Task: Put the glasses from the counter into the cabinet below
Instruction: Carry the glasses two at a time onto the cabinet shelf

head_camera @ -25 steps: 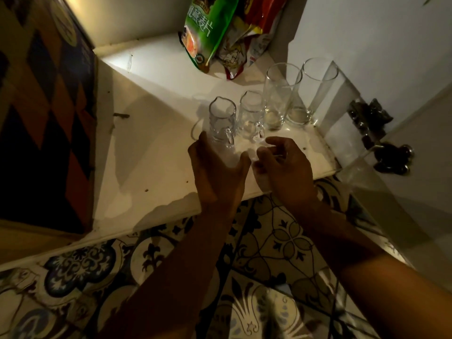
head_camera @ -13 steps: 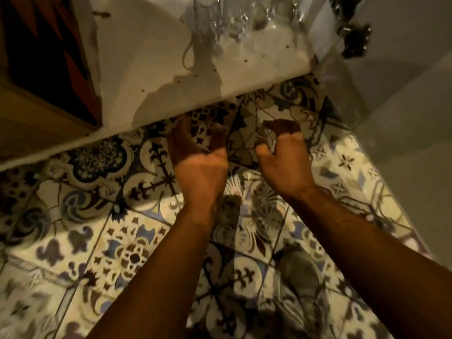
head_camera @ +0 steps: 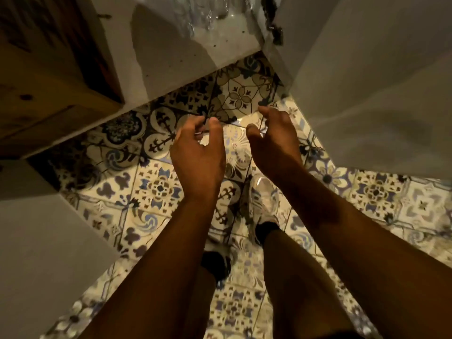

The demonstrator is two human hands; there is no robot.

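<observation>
Left hand [head_camera: 198,155] and right hand [head_camera: 274,140] side by side above patterned floor tiles [head_camera: 159,187], well below cabinet shelf [head_camera: 171,59]. Both grips wide, fingers curled, nothing held. Glasses [head_camera: 210,13] on shelf at top edge, blurred, beside open door [head_camera: 367,81]. White shoe [head_camera: 265,196] beneath right forearm.

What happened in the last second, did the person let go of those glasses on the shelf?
Yes. A second ago both hands were at the front glasses on the shelf; now the left hand and right hand are empty, fingers loosely open, drawn back over the tiled floor. The view has tipped downward too. The glasses stayed on the cabinet shelf, now only just visible at the top edge.
</observation>
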